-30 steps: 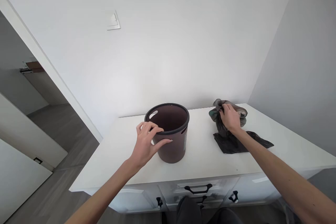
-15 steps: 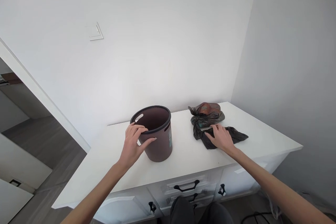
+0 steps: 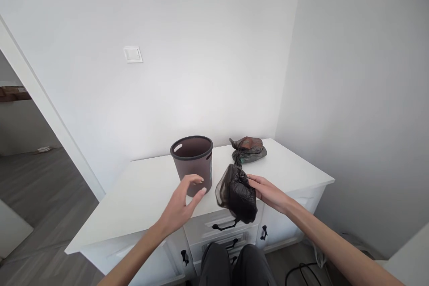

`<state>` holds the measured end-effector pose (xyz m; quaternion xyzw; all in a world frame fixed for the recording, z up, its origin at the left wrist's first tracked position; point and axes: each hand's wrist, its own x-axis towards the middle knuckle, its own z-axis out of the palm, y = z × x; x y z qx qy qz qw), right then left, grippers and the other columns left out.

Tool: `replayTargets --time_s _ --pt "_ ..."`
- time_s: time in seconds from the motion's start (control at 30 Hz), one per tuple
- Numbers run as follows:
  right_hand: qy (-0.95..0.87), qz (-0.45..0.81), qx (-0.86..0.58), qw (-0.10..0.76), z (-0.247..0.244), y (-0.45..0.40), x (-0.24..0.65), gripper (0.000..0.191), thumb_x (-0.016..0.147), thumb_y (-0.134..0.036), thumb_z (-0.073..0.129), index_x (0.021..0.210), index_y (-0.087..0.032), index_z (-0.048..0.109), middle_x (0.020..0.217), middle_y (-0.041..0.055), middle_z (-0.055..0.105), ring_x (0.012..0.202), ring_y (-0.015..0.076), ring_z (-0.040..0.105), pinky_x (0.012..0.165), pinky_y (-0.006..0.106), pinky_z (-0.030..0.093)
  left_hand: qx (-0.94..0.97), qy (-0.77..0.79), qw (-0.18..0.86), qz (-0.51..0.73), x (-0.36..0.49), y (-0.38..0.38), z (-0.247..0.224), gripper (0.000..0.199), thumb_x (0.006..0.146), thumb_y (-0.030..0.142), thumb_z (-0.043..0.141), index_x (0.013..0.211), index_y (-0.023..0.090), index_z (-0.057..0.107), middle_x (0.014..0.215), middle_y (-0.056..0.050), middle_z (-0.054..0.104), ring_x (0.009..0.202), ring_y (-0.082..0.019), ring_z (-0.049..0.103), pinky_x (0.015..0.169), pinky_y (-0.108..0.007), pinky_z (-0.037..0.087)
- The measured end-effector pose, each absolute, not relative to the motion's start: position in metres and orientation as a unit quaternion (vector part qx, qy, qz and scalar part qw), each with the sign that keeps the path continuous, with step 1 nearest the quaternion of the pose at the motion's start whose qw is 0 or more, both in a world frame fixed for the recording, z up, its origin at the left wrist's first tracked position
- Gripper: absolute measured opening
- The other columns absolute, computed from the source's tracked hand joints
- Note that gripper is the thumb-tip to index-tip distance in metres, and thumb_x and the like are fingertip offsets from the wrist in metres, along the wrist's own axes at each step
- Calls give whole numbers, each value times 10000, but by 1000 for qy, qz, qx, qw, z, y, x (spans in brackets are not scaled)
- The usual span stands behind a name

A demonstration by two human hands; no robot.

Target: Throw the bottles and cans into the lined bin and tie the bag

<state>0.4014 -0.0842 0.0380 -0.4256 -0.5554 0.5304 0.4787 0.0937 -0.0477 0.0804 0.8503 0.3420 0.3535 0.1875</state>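
A thin black plastic bag [image 3: 239, 194] hangs crumpled in front of the cabinet's front edge, gripped at its right side by my right hand [image 3: 266, 191]. My left hand [image 3: 182, 199] is open, thumb and fingers apart, in front of the brown trash can [image 3: 192, 167]. That can stands upright on the white cabinet top, with a dark rim and cut-out handles; no liner shows in it. Behind the held bag lies a knotted, filled dark bag [image 3: 251, 149], see-through enough to show something reddish-brown inside.
The white cabinet top [image 3: 147, 201] runs along the wall, with drawers and black handles below. A light switch [image 3: 133, 54] is on the wall. On the floor at lower right lies a black cable [image 3: 301, 268]. A doorway opens at left.
My right hand has lifted the black plastic bag off the cabinet top and brought it left and nearer. My left hand has let go of the trash can's rim and moved toward the bag.
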Motion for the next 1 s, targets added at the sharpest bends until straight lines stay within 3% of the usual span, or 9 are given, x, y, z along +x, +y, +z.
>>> replayTargets --time_s 0.1,0.17,0.23,0.3,0.43,0.53,0.7,0.87,1.0 --pt "-526 583 -381 489 63 -99 377 508 841 -646 716 1136 -233 732 1006 76 746 1001 259 688 878 364 530 814 352 327 325 106 -70 84 337 989 479 571 1271 294 579 1187 -104 698 1094 -262 666 786 -364 553" --pt "-518 581 -383 498 67 -100 365 519 836 -661 713 1149 -247 732 1026 80 755 1022 269 692 890 377 538 791 356 390 309 111 -77 87 291 969 538 577 1047 263 633 948 -50 695 899 -224 665 721 -329 512" --pt "-506 560 -395 524 66 -98 358 533 869 -689 652 1170 -253 713 1123 91 743 1091 279 676 932 398 537 767 370 421 311 110 -78 88 404 958 603 552 789 236 541 748 11 571 714 -175 570 643 -296 438" --pt "-485 512 -431 562 62 -97 352 551 909 -705 580 1230 -264 661 1272 98 688 1185 279 639 997 422 516 744 394 418 341 105 -75 87 490 949 645 532 710 231 426 695 37 453 650 -150 464 601 -282 363" --pt "-488 398 -509 586 56 -105 327 662 877 -665 650 1395 -298 462 1405 106 563 1265 264 578 1061 438 480 734 436 361 377 95 -68 89 530 948 666 509 683 234 353 655 46 352 615 -145 357 578 -286 280" --pt "-553 409 -483 543 53 -109 300 763 806 -576 767 1407 -284 399 1318 104 579 1176 247 613 970 405 530 756 433 324 368 93 -67 94 544 967 658 472 647 230 370 621 35 434 607 -159 410 587 -297 303" --pt "-593 414 -452 522 40 -97 284 364 894 -524 674 1083 -237 554 938 35 661 921 212 648 866 385 524 822 428 203 316 77 -60 103 483 1015 566 424 683 240 557 667 -5 637 628 -205 561 620 -311 359" --pt "-599 384 -457 534 35 -92 285 338 906 -531 661 1032 -238 549 927 28 650 856 194 624 801 358 509 844 463 79 260 46 -54 109 482 1052 510 357 690 239 523 621 -3 614 554 -199 553 576 -300 335" --pt "-643 346 -463 502 39 -81 266 255 907 -412 627 1058 -248 504 856 -14 592 779 180 589 690 325 474 868 461 -58 175 28 -57 122 449 1085 415 311 786 228 588 677 -11 649 594 -208 581 579 -306 336"
